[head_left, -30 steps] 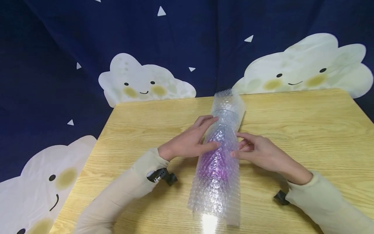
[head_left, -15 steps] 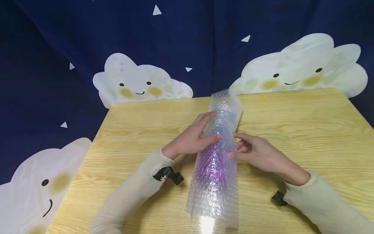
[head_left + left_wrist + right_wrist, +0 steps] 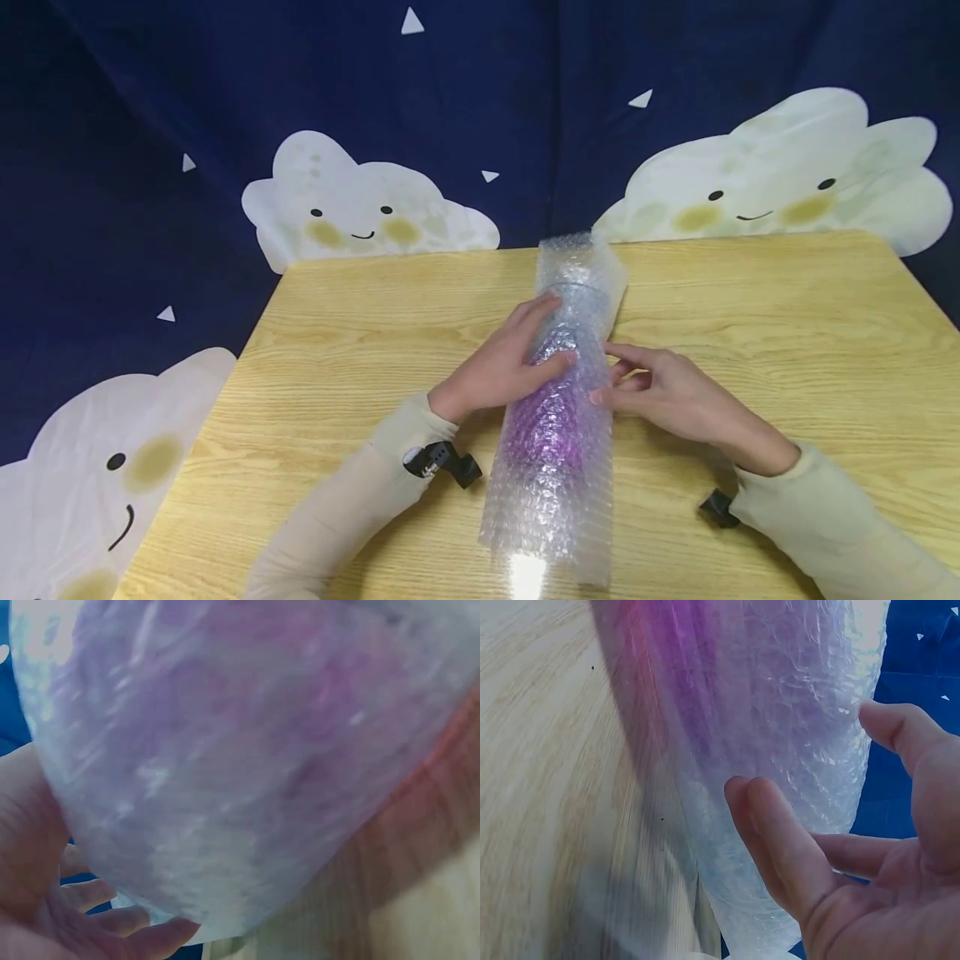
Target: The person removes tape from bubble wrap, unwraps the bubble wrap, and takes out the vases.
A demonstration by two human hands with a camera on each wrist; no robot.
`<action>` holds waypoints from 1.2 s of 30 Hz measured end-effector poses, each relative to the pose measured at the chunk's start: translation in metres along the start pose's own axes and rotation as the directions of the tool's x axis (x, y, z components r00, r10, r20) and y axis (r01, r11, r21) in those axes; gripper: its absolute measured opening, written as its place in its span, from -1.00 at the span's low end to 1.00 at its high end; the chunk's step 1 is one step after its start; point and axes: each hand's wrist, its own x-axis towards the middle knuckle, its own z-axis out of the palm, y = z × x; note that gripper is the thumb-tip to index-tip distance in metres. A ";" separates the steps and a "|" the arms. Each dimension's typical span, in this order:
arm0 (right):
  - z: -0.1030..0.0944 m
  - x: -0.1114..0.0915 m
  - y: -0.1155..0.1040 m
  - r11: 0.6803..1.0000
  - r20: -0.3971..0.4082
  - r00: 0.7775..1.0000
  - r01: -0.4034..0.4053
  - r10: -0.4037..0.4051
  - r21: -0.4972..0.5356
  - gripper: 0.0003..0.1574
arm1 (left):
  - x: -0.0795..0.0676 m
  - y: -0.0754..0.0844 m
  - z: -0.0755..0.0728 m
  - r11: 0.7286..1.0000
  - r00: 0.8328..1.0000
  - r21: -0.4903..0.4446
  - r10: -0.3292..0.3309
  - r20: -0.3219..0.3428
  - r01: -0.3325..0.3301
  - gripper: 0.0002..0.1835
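Clear bubble wrap (image 3: pixel 551 500) forms a long roll on the wooden table. Through it shows a purple thing (image 3: pixel 551 425), paler toward the far end; its kind is blurred by the bubbles. My left hand (image 3: pixel 502 367) holds the roll from the left, thumb over the top and fingers along the upper left side. My right hand (image 3: pixel 671 392) touches the right side with its thumb and fingertips. In the right wrist view those fingers (image 3: pixel 780 840) lie loosely against the wrap, apart from the thumb. Up close, the left wrist view shows fingers (image 3: pixel 112 922) beside the wrap.
The wooden table (image 3: pixel 765 317) reaches back to a dark blue curtain (image 3: pixel 480 83) printed with smiling clouds. The wrap's far end lies near the table's back edge. Black wrist cameras sit at both sleeves, the left one (image 3: pixel 446 462) close to the wrap.
My left thumb has shifted slightly on the wrap, and the left forearm has moved a little to the right. My right hand and the roll stay nearly in place.
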 end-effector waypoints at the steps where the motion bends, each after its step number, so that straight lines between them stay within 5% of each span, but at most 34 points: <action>1: 0.000 0.000 0.001 1.000 0.000 1.000 0.003 -0.003 0.001 0.09 | 0.000 0.001 0.002 1.000 1.000 -0.004 -0.003 -0.005 0.002 -0.12; 25: -0.011 0.007 0.010 0.999 0.009 1.000 0.027 -0.027 0.038 -0.03 | -0.004 0.015 0.030 0.994 0.985 -0.075 -0.086 -0.149 0.076 -0.15; 36: -0.011 0.009 0.006 1.000 0.015 1.000 0.010 -0.010 0.026 -0.07 | -0.007 0.011 0.031 0.993 0.985 -0.084 -0.098 -0.141 0.087 -0.12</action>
